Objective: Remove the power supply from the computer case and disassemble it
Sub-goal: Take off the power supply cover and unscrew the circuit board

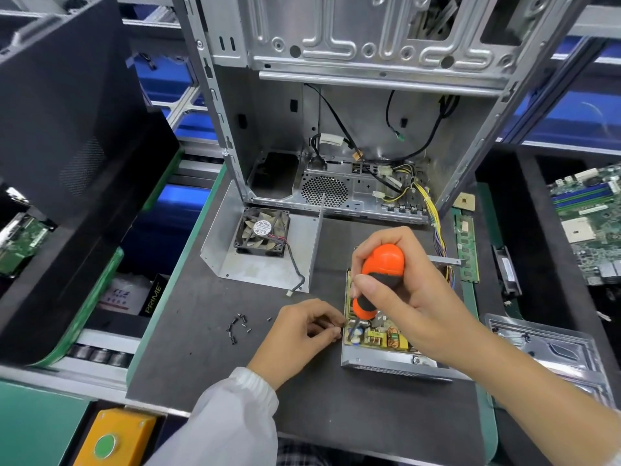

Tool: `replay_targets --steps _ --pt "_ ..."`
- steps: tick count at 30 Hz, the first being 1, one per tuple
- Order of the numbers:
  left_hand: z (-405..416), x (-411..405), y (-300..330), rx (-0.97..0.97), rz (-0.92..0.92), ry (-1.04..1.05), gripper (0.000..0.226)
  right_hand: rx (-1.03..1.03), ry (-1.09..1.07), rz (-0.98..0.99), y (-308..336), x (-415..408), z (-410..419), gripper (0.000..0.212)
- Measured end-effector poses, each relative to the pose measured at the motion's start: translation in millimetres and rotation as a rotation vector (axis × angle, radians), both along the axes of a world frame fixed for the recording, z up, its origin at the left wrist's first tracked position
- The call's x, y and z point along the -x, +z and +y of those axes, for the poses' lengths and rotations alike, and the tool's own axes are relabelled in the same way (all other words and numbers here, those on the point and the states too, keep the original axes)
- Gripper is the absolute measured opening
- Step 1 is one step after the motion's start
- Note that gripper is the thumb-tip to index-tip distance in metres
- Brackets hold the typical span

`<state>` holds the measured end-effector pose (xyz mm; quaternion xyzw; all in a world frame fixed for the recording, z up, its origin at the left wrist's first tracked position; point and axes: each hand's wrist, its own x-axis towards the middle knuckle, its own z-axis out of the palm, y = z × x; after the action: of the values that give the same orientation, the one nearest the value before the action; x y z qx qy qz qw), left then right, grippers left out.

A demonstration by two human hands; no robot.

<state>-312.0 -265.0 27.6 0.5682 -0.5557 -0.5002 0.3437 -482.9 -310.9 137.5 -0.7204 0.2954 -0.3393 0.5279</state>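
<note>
Power supply: the open silver metal power supply box (379, 359) lies flat on the dark grey bench mat (208, 348), toward its right edge, in front of the case. Its lid is off, and you look straight down on a yellowish circuit board (378, 336) with a copper-wound coil, a small transformer and capacitors.
Wiring: a bundle of yellow and purple wires (437, 227) runs from the box's far side up into the case.
Computer case: one bare silver steel computer case (353, 129) stands open at the far edge of the mat, with loose black cables inside.
Lid and fan: one bent silver sheet-metal cover (265, 264) lies left of the box, carrying one black cooling fan (262, 232).
Screws: roughly nine small black screws (239, 326) lie scattered on the mat, left of your left hand.
Right hand: your right hand (410, 290) is wrapped round the orange and black screwdriver (378, 280), which stands nearly upright over the box, its tip down on the board's near-left part.
Left hand: your left hand (302, 331) rests on the mat against the box's left wall, fingers curled, fingertips pinched at the wall's edge; what they pinch, if anything, is too small to tell.
Others: one green memory stick (467, 250) lies along the mat's right edge, and one green motherboard (591, 223) sits further right.
</note>
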Motion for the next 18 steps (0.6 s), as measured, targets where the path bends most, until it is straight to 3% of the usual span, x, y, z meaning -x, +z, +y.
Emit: replay_targets --steps 9,14,18 --pt "3 0 3 -0.011 -0.012 -0.005 0.02 0.085 0.046 0.07 0 0 7 0.02" --pt "6 1 10 0.056 -0.013 -0.014 0.05 0.236 0.169 0.157 0 -2 10 0.019" --pt "5 -3 5 0.059 -0.029 -0.035 0.05 0.167 0.194 0.123 3 2 8 0.017"
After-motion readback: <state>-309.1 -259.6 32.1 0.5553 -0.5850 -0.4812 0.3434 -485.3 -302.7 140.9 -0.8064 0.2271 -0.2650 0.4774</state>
